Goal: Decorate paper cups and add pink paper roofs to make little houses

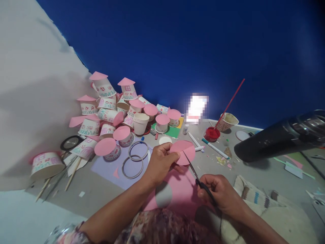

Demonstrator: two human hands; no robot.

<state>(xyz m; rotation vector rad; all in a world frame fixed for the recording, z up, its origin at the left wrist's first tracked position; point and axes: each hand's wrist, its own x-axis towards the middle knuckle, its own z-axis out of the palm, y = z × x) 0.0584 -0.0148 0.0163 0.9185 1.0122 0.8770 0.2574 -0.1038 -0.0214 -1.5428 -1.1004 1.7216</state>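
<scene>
The left hand (pixel 162 161) pinches a flat pink paper disc (pixel 188 145) between thumb and fingers, holding it up over the grey worktop (pixel 93 191). The right hand's fingers are curled through the black handles of slim scissors (pixel 193 169), whose metal blades reach to about the disc's middle. Below lies a smooth pink sheet (pixel 184 191) with round holes. To the left, pale drawn-on cups (pixel 88 126) with pink paper cones heap up behind two thin ribbed rings (pixel 132 166); rumpled cream cloth (pixel 274 211) lies right.
</scene>
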